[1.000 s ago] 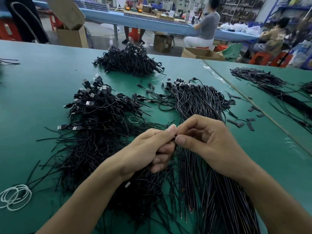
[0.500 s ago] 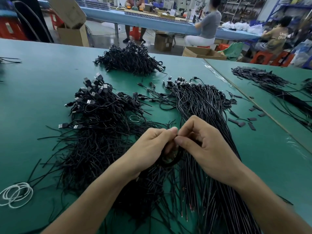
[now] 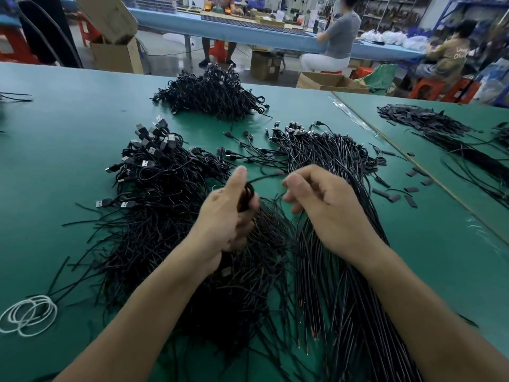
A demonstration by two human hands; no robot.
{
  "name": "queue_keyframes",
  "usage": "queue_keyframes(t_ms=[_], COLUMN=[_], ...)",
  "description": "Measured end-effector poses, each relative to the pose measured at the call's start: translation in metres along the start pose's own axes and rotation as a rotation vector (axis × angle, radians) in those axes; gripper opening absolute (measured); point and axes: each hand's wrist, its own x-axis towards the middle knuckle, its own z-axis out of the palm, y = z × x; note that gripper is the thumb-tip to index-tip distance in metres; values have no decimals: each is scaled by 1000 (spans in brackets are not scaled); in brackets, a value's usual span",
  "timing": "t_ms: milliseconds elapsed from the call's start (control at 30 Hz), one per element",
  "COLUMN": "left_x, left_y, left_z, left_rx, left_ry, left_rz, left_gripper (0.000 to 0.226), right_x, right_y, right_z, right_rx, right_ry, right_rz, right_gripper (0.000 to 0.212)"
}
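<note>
Left hand [image 3: 228, 216] grips one coiled cable [image 3: 249, 193] at the centre of the counter [image 3: 68, 133], right hand [image 3: 325, 205] loosely curled and empty at its 3 o'clock; the coiled pile [image 3: 212, 95] at 12 o'clock seems finished, while far more loose cables [image 3: 154, 232] await.

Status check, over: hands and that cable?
Left hand grips coiled black cable. Right hand loosely curled, nothing seen in it. Loose cable piles crowd the table under both hands.
</note>
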Motion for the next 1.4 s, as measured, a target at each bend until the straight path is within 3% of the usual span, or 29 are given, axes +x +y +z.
queue_keyframes(t_ms=[100,167,233,367,567,833,967,1067,1167,1267,1400], left_x=[1,2,3,2,-1,4,3,-1,-6,-12,-15], left_y=[4,4,4,2,-1,-2,-3,-3,-3,-5,-6], left_z=[-6,-6,-4,-2,0,0,2,5,9,17,24], left_rx=[-70,-107,-154,-176,-208,-182,-60,57,141,240,261], left_ry=[95,137,166,184,86,115,114,97,-13,-202,-384], left_rz=[60,75,69,68,106,48,77,135,227,233,222], left_gripper=[59,59,60,58,54,75,72,67,63,59,49], right_x=[-7,-16,-22,-28,-27,-19,-14,-13,-11,-11,-9], right_y=[28,45,55,62,60,41,36,30,16,4,0], right_z=[11,18,22,27,24,-2,-13,-11,-2,11,24], right_rx=[-282,-503,-571,-665,-665,-680,-571,-396,43,457,755], right_ry=[-261,-451,-526,-523,-516,-445,-342,-21,270,307,313], right_rz=[188,227,231,177,79,-72,-19,12,162,358,574], right_gripper=[22,17,23,21,11,12,11,8,10,13,21])
